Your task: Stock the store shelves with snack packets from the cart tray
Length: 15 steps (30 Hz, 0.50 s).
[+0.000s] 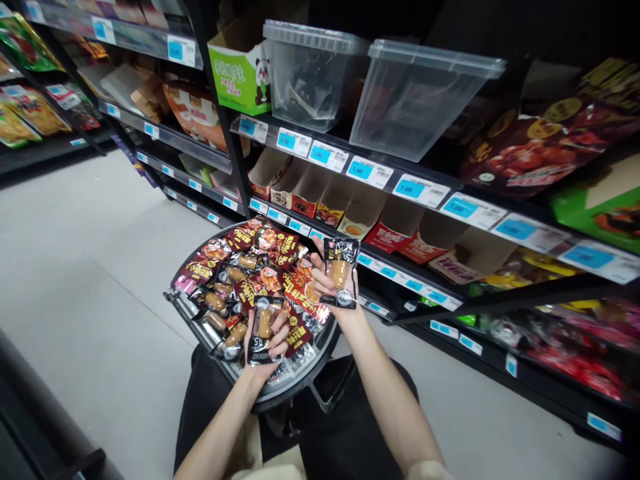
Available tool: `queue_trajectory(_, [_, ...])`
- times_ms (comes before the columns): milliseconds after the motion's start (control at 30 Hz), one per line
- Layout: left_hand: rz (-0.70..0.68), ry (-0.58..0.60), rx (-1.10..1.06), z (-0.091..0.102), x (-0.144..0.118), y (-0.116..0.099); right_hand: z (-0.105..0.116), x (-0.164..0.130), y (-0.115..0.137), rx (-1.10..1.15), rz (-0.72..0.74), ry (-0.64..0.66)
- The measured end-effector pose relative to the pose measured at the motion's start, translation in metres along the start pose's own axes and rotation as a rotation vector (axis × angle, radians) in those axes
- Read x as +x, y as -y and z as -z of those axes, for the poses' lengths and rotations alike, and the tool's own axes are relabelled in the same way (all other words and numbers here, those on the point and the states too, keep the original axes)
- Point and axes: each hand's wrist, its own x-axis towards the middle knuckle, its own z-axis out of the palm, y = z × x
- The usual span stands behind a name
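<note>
Black snack packet (pixel 341 272) with a tan sausage-like piece behind its clear window, just right of frame centre, pinched upright in the right hand (pixel 324 283), fingers closed on its left edge and lower corner. Second like packet (pixel 263 330) lower and left of centre, clasped flat in the left hand (pixel 267 343), thumb and fingers closed across its face and bottom edge. Both held over a round basket (pixel 320 347) heaped with red and black packets (pixel 250 267), the basket itself seemingly resting on the lap in the lower middle of the frame. Likely trouble: slick film and a shallow edge pinch on the right packet, so a slip and a drop to the grey floor (pixel 85 267) between basket and shelf seems possible. Pile mounded above the rim, loose packets near the left edge apt to slide off with any knee shift or nudge from the left wrist. Basket without a steadying hand, hence some risk of tipping. Further out, open cardboard display boxes (pixel 350 213) on the shelf in the middle right, blue price tags (pixel 365 172) along the rails, two clear lidded tubs (pixel 395 93) tilted at upper centre; similar-looking boxes close together, so a packet in the wrong one appears an easy mistake.
</note>
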Motion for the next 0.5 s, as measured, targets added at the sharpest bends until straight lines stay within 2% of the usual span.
queue_trajectory(100, [-0.023, -0.014, 0.017, -0.002, 0.000, 0.001, 0.003, 0.001, -0.001, 0.076, -0.034, 0.029])
queue_trajectory(333, [-0.084, -0.095, 0.175, -0.005, 0.000, 0.003, 0.013, -0.001, -0.001, 0.353, 0.086, 0.147])
queue_trajectory(433, [-0.111, -0.097, 0.215, -0.003, 0.000, 0.003, 0.014, -0.001, 0.000, 0.381, 0.065, 0.171])
queue_trajectory(500, [-0.111, -0.135, 0.223, -0.003, 0.000, 0.004, 0.013, -0.002, 0.000, 0.339, 0.063, 0.134])
